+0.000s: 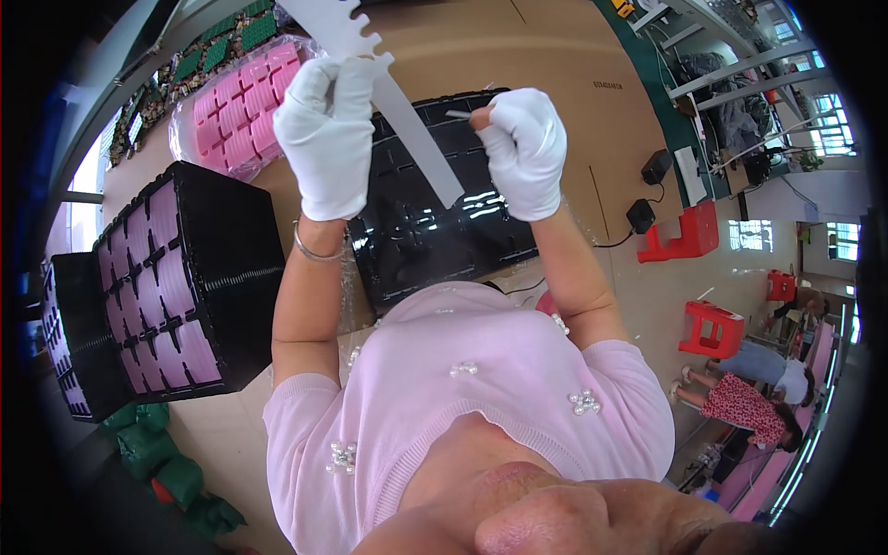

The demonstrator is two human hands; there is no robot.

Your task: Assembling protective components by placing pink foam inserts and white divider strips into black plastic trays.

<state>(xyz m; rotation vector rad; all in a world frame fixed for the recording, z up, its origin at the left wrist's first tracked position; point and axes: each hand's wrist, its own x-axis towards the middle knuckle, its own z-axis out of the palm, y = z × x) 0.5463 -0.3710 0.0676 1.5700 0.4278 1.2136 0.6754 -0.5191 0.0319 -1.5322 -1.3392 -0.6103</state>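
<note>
My left hand [326, 139], in a white glove, is closed around a flat pale-grey strip [418, 141] with a notched, toothed upper part. The strip slants down to the right in front of a glossy black slotted tray [435, 245]. To its right, my right hand [527, 153], also gloved in white with a bare fingertip showing, pinches a small thin grey piece [457, 114]. That piece is apart from the strip, and its kind is too small to make out.
Stacked black trays [236, 268] with pink-purple inserts stand at left. Beyond them lie wrapped pink foam trays [245, 106]. Brown board [592, 120] covers the table, with black power adapters [640, 216] at its right. Red stools [712, 330] and other people [745, 407] are farther right.
</note>
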